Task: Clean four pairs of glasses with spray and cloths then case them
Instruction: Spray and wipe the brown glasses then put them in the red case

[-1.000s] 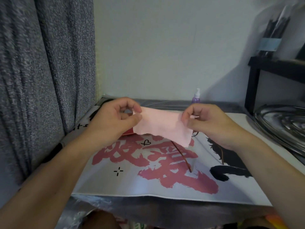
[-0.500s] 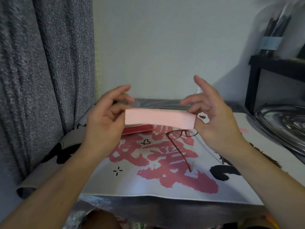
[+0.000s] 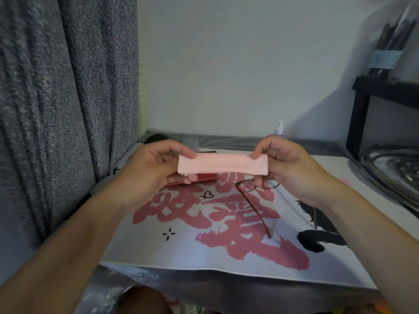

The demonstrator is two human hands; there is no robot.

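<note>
Curtain, grey, hanging at left; mat, white with red and black print, covering the table; steel tray at right edge; left hand and right hand, raised above the mat, each pinching one end of the cloth, pink, folded into a narrow strip stretched between them; glasses, brown-framed, lying open on the mat below the cloth; red case, partly hidden behind the left hand; spray bottle, purple, by the wall
</note>
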